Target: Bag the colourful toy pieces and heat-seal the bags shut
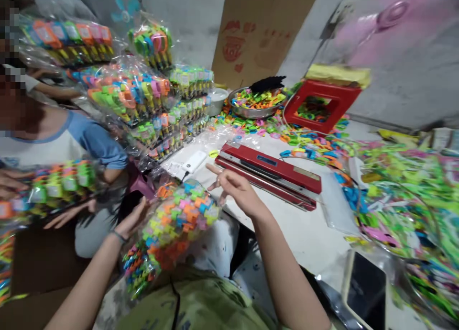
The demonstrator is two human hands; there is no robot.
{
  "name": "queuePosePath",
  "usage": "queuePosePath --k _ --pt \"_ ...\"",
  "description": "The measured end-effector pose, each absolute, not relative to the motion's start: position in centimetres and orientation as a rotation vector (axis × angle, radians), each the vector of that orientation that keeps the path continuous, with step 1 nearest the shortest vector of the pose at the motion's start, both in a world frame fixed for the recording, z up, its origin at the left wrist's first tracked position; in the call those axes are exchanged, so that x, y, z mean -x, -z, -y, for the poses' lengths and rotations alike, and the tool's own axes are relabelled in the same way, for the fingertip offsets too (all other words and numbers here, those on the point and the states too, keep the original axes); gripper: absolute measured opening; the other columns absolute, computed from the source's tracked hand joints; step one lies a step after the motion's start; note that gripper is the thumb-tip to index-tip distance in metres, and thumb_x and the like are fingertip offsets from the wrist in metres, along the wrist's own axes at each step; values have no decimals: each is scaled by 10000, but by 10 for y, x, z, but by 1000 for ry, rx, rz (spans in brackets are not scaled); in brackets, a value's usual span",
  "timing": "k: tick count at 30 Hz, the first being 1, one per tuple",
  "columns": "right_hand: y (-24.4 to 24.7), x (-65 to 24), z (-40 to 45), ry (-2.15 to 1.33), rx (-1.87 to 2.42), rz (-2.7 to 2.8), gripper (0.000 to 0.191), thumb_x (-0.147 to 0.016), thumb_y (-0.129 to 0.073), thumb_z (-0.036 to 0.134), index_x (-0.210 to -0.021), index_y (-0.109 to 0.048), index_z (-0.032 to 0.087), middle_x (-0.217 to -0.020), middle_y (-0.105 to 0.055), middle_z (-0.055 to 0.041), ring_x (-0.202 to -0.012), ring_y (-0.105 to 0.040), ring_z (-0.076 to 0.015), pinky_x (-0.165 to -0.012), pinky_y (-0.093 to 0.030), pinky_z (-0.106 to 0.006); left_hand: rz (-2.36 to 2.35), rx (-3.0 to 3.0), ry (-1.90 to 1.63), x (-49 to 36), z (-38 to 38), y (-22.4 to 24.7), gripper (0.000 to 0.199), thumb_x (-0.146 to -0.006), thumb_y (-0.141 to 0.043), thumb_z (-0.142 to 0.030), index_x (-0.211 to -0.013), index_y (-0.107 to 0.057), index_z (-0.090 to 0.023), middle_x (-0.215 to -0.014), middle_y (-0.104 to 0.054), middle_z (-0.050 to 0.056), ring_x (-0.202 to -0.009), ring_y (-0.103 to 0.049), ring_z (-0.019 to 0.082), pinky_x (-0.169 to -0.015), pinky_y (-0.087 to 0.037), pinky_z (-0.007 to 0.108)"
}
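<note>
A clear plastic bag packed with many small colourful plastic pieces (179, 215) rests on my lap, tilted. At its left side, my left hand (135, 219) lies against or very close to the plastic, fingers stretched upward and partly hidden. My right hand (234, 189) is just beyond the bag's upper right edge with its fingers spread, slightly blurred; nothing shows in its grasp. Just past that hand, on the white table (276, 234), lies a long red bag sealer (270, 170). Near my right fingertips is a white power bank (194, 161) with a cable.
Bagged colourful toy watches (129, 95) are stacked at the back left. A person (96, 134) sits at left with another bundle. Loose pieces (405, 191) heap at right, near a phone (367, 287). Behind are a metal bowl (256, 112), a red frame (294, 112) and a pink fan (392, 16).
</note>
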State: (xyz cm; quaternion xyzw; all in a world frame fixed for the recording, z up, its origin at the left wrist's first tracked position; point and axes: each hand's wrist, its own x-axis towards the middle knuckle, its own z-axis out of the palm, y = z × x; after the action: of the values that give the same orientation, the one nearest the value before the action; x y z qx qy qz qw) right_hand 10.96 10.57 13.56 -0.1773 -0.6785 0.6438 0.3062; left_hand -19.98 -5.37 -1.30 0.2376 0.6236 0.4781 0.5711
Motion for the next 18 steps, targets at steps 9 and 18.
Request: queuePosePath --k 9,18 --pt "-87 -217 -120 -1591 882 1374 340 -835 -628 554 -844 -598 215 -1444 -475 -81 -930 -682 -221 -572 -565 -279 -973 -258 -1139 102 13 35 818 -797 -553 -679 -1434 -467 -173 -1249 -654 113 -1277 -521 279 -1117 -380 383" --pt "24 -279 -108 -1830 992 907 365 -768 -655 482 -1009 -658 209 -1201 -663 -110 -1013 -671 -261 -885 -539 -421 -1131 -503 -1228 70 -25 -16 796 -807 -642 -497 -1505 -324 -283 -1456 -485 34 -1353 -436 259 -1079 -439 359"
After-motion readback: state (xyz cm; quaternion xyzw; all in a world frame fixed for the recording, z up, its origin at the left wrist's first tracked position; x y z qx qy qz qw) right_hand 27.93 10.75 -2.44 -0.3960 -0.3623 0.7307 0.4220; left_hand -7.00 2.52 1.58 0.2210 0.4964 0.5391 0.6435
